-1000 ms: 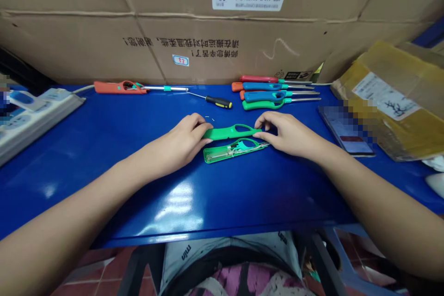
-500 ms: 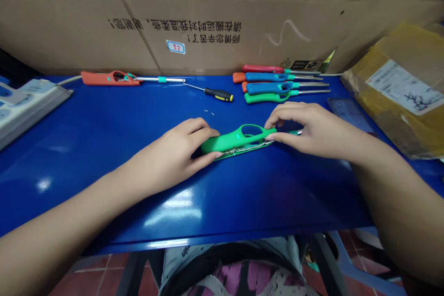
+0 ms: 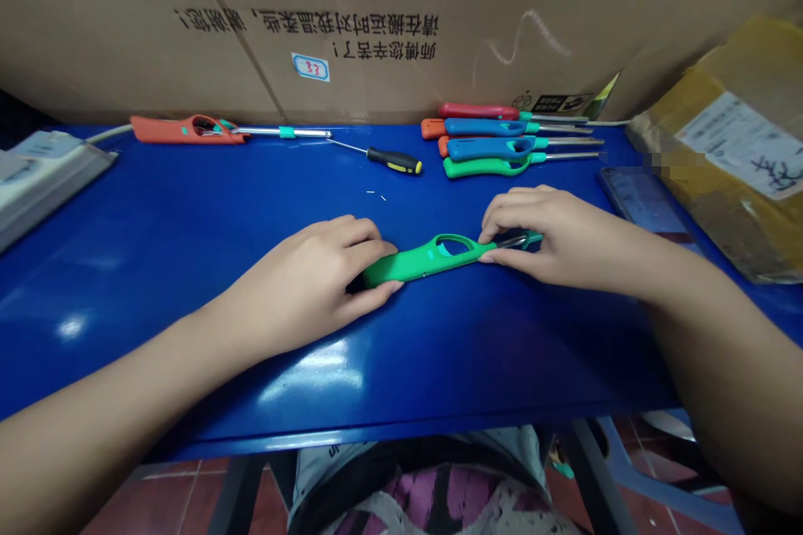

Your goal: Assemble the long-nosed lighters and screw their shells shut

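— At the blue metal bench top (image 3: 188, 351), what is under the worker's hands?

— 1 green utility lighter (image 3: 427, 261), lying across the middle of the bench, its thick end lower left and its narrow end upper right. I cannot tell whether it touches the bench or is held just above it. A teal insert (image 3: 449, 247) shows through the oval opening in its shell.

— State of the hands?

— Both are closed on the work. The left hand (image 3: 307, 284) is curled round the thick end, gripping the shell. The right hand (image 3: 552, 251) pinches the narrow end, with its fingers around a teal tip piece (image 3: 530, 239) and a thin metal part (image 3: 511, 243).

— Other items on the bench?

— Along the back edge, to the right, lies a group of red, orange, blue and green lighters (image 3: 495, 142), side by side. To the left lies an orange lighter (image 3: 181, 129) with a long metal wand (image 3: 282, 132). Just beside the wand's tip is a screwdriver with a black-and-yellow handle (image 3: 394, 160). 2 tiny white bits (image 3: 375, 193) lie between that screwdriver and the hands.

— At the edges?

— A power strip (image 3: 56, 175) sits far left, a phone (image 3: 640, 201) and a yellow parcel (image 3: 721, 159) sit right, and a cardboard carton (image 3: 314, 25) marked 33 stands behind.
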`<state>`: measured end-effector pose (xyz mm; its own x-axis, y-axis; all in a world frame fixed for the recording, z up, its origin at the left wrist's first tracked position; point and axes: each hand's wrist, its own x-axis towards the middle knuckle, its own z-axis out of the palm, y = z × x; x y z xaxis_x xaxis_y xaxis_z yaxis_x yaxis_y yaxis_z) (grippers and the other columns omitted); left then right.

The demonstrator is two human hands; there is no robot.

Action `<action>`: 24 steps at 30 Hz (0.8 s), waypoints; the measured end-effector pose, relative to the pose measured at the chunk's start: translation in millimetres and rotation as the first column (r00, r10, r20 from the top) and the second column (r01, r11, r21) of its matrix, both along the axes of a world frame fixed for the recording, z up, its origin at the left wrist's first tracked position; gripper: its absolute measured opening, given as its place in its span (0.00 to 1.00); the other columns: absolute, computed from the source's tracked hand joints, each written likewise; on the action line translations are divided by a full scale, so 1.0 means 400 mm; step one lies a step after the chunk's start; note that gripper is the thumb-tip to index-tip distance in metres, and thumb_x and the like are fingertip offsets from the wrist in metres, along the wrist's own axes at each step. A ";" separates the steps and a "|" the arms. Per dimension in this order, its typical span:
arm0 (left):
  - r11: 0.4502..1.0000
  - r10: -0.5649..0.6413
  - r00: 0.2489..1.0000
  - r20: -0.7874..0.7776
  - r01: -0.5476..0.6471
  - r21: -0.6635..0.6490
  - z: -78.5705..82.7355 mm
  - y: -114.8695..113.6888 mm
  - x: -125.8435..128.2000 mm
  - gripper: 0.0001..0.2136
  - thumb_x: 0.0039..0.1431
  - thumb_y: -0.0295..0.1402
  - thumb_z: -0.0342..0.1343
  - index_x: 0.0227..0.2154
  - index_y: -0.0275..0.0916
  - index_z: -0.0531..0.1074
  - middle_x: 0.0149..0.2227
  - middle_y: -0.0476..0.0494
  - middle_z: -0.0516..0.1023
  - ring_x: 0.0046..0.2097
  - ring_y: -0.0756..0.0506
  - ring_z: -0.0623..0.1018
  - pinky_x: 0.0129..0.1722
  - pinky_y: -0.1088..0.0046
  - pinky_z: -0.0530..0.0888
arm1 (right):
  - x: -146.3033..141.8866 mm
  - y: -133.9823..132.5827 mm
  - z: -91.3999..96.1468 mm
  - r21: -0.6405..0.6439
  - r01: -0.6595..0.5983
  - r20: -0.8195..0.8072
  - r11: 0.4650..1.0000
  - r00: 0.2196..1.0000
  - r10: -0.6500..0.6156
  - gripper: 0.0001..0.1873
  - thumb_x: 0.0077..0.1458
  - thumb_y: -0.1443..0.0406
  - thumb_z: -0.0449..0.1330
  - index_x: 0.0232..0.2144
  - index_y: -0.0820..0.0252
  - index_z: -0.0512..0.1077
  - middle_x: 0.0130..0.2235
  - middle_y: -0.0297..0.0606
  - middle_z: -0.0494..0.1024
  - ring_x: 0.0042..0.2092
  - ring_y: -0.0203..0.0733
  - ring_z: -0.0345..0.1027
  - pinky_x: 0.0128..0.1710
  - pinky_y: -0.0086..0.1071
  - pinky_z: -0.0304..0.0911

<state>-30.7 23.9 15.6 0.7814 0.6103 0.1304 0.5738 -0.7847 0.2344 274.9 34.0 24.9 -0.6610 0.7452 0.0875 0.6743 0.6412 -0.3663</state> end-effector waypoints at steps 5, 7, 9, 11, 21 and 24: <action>1.000 0.023 1.000 -0.003 -0.023 -0.003 -0.004 -0.003 -0.003 0.14 0.68 0.40 0.54 0.49 0.38 0.76 0.44 0.40 0.77 0.44 0.41 0.78 0.44 0.61 0.77 | -0.001 -0.001 -0.001 -0.063 0.005 -0.001 0.998 1.000 -0.005 0.05 0.59 0.62 0.63 0.33 0.58 0.74 0.37 0.37 0.79 0.37 0.42 0.71 0.38 0.34 0.61; 0.999 0.031 1.000 0.003 -0.031 -0.006 -0.005 -0.004 -0.003 0.15 0.68 0.40 0.55 0.50 0.38 0.76 0.45 0.40 0.77 0.44 0.41 0.78 0.44 0.62 0.77 | 0.000 -0.002 0.001 -0.073 0.014 0.006 0.997 1.000 -0.014 0.05 0.58 0.62 0.63 0.33 0.58 0.74 0.36 0.37 0.78 0.37 0.42 0.71 0.37 0.34 0.61; 0.999 0.036 0.999 0.009 -0.036 -0.013 -0.005 -0.005 -0.002 0.15 0.67 0.41 0.55 0.49 0.38 0.76 0.45 0.40 0.77 0.44 0.41 0.78 0.44 0.62 0.78 | 0.000 -0.004 0.002 -0.083 0.028 0.012 0.996 1.000 -0.027 0.05 0.58 0.62 0.64 0.33 0.58 0.75 0.36 0.37 0.78 0.37 0.42 0.70 0.37 0.34 0.61; 0.999 0.042 0.999 0.018 -0.042 -0.023 -0.005 -0.006 -0.001 0.15 0.67 0.42 0.56 0.49 0.39 0.77 0.45 0.41 0.77 0.44 0.41 0.79 0.44 0.62 0.78 | 0.000 -0.005 0.003 -0.094 0.045 0.015 0.995 0.999 -0.043 0.05 0.58 0.62 0.63 0.33 0.58 0.75 0.36 0.37 0.78 0.37 0.41 0.70 0.37 0.34 0.61; 0.995 0.083 0.996 0.031 -0.081 -0.058 -0.005 -0.010 0.003 0.16 0.67 0.42 0.55 0.49 0.39 0.78 0.45 0.40 0.77 0.45 0.41 0.79 0.45 0.64 0.78 | -0.004 -0.006 0.006 -0.107 0.041 -0.015 0.993 0.999 -0.042 0.05 0.59 0.63 0.62 0.34 0.57 0.76 0.36 0.39 0.79 0.36 0.42 0.70 0.35 0.34 0.62; 0.994 0.094 0.995 0.024 -0.092 -0.063 -0.002 -0.011 0.002 0.15 0.66 0.41 0.56 0.49 0.39 0.78 0.44 0.40 0.78 0.44 0.41 0.79 0.45 0.64 0.78 | -0.007 -0.004 0.005 -0.096 0.032 -0.030 0.995 0.999 -0.035 0.05 0.60 0.63 0.61 0.35 0.57 0.75 0.37 0.40 0.79 0.36 0.42 0.70 0.36 0.34 0.63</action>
